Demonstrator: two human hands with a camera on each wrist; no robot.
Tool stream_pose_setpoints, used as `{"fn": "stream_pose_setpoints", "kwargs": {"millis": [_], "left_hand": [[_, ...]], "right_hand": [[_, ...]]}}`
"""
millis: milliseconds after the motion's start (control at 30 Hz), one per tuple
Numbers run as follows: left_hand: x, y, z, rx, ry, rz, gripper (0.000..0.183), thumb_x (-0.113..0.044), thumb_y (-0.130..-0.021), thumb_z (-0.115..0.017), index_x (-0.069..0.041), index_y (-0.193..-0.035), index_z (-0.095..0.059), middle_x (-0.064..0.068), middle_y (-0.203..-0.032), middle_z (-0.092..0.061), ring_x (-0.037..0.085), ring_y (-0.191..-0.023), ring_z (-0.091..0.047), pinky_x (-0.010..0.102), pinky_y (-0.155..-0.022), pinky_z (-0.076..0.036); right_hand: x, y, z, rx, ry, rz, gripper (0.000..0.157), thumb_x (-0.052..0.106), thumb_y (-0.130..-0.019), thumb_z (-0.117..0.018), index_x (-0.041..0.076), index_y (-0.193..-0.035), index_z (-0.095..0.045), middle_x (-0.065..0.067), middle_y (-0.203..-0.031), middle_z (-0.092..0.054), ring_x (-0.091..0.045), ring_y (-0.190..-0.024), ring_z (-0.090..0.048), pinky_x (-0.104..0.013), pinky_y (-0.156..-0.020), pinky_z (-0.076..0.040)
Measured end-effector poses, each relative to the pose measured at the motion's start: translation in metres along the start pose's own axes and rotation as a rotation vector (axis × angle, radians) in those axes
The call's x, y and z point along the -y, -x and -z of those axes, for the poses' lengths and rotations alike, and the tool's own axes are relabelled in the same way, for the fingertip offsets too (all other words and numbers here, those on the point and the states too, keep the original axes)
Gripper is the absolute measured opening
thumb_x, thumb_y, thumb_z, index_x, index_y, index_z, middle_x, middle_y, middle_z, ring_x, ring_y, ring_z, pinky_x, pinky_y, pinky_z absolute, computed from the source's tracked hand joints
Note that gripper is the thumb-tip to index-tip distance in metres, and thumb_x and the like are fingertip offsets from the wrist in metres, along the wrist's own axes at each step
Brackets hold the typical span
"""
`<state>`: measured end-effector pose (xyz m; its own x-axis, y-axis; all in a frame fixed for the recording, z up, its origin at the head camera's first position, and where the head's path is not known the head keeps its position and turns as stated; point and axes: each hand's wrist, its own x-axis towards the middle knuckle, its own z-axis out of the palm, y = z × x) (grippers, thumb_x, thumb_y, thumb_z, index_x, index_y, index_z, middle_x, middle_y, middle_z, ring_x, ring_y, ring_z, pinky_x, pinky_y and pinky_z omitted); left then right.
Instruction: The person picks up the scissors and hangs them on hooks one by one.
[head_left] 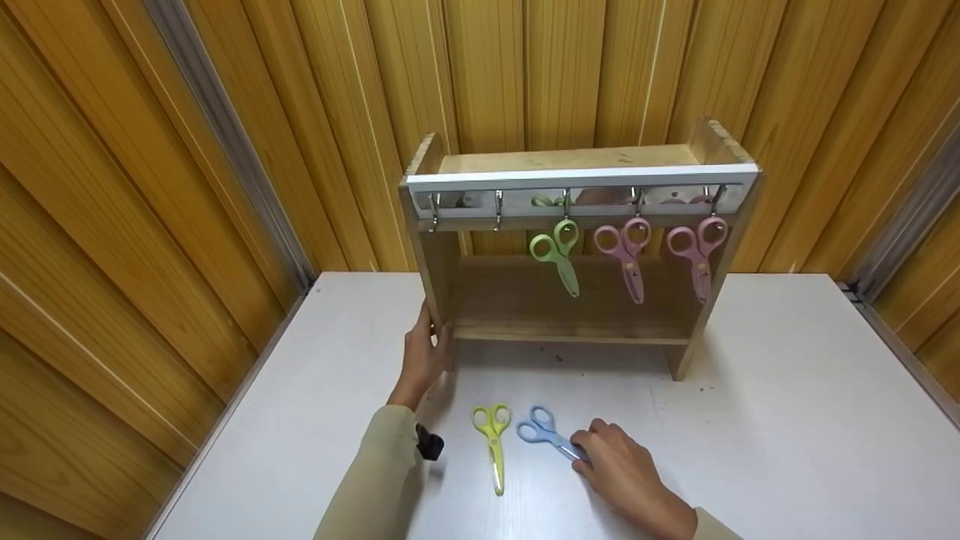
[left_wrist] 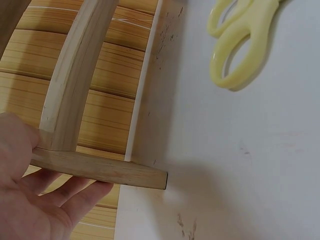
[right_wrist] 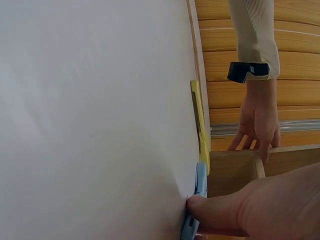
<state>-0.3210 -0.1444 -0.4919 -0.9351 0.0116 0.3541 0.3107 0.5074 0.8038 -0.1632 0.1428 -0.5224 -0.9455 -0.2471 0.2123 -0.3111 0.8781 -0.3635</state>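
A pair of blue scissors (head_left: pixel 546 430) lies on the white table, handles pointing toward the rack. My right hand (head_left: pixel 624 474) pinches its blade end between thumb and fingers; in the right wrist view the thumb (right_wrist: pixel 212 207) lies on the blue scissors. To their left are yellow scissors (head_left: pixel 493 436), flat on the table with the blades toward me. My left hand (head_left: pixel 422 358) grips the lower left side panel (left_wrist: pixel 105 167) of the wooden rack (head_left: pixel 570 332), thumb on one side and fingers on the other.
Green scissors (head_left: pixel 562 259) and two pink scissors (head_left: pixel 628 259) hang from hooks along the rack's front rail (head_left: pixel 532 180). Two hooks at the left (head_left: pixel 498 210) hold nothing. Wood-patterned walls (head_left: pixel 555 75) stand behind and beside the white table (head_left: pixel 787 390).
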Motion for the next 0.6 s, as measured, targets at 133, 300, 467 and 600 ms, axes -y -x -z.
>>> {"fn": "stream_pose_setpoints", "kwargs": {"millis": [133, 300, 467, 600], "left_hand": [[0.0002, 0.0004, -0.0002, 0.003, 0.003, -0.002, 0.065, -0.010, -0.107, -0.054, -0.014, -0.164, -0.023, 0.013, -0.158, -0.046, 0.030, -0.134, -0.057, 0.043, -0.109, -0.051], [0.0003, -0.0002, -0.0003, -0.001, -0.003, -0.003, 0.065, -0.010, -0.107, -0.054, -0.014, -0.164, -0.023, 0.013, -0.157, -0.046, 0.030, -0.133, -0.057, 0.042, -0.109, -0.051], [0.0015, -0.0001, -0.0011, -0.018, -0.012, -0.040, 0.065, -0.011, -0.107, -0.054, -0.010, -0.164, -0.022, 0.016, -0.157, -0.047, 0.031, -0.133, -0.057, 0.042, -0.108, -0.052], [0.0013, 0.0003, -0.0019, -0.019, -0.014, -0.046, 0.065, -0.011, -0.107, -0.054, -0.011, -0.164, -0.022, 0.016, -0.157, -0.046, 0.031, -0.133, -0.058, 0.042, -0.107, -0.052]], "right_hand": [[-0.0029, 0.0000, 0.0016, -0.018, 0.022, -0.015, 0.020, 0.007, -0.074, -0.091, 0.010, -0.088, -0.077, 0.003, -0.075, -0.054, -0.012, -0.067, -0.048, -0.030, -0.049, -0.045], [-0.0058, -0.0001, 0.0022, -0.029, 0.020, -0.020, 0.020, 0.005, -0.074, -0.090, 0.010, -0.089, -0.077, 0.003, -0.076, -0.055, -0.012, -0.067, -0.050, -0.031, -0.050, -0.047], [-0.0066, -0.0005, 0.0018, -0.034, 0.015, -0.022, 0.020, 0.004, -0.074, -0.089, 0.011, -0.089, -0.077, 0.004, -0.077, -0.056, -0.012, -0.067, -0.050, -0.031, -0.051, -0.048], [-0.0081, -0.0007, 0.0012, -0.043, 0.014, -0.018, 0.021, 0.004, -0.074, -0.090, 0.011, -0.088, -0.076, 0.004, -0.076, -0.055, -0.012, -0.066, -0.049, -0.030, -0.050, -0.046]]}}
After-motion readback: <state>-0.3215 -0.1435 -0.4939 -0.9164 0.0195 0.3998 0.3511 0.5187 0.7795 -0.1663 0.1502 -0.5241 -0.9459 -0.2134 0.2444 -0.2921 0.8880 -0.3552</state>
